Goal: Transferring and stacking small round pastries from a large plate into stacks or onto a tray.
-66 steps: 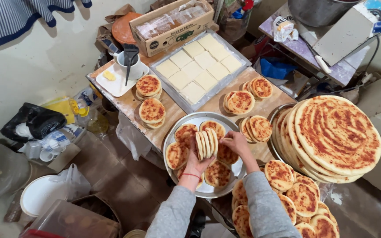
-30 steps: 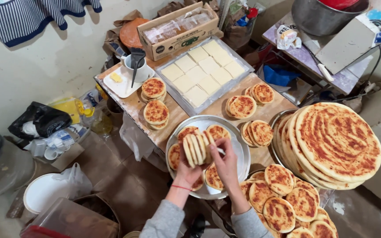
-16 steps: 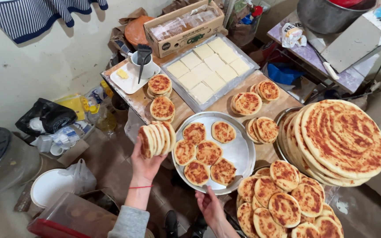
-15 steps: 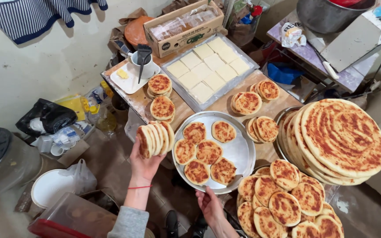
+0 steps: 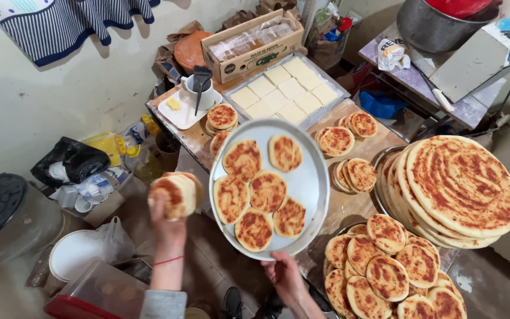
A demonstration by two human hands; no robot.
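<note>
Head view: round silver metal tray (image 5: 313,177) with six browned flatbreads, now lifted off the wooden worktop (image 5: 349,204), right hand (image 5: 284,273) pinching its six-o'clock rim, left hand (image 5: 169,221) at nine o'clock closed around a stack of small browned breads (image 5: 175,192).
</note>
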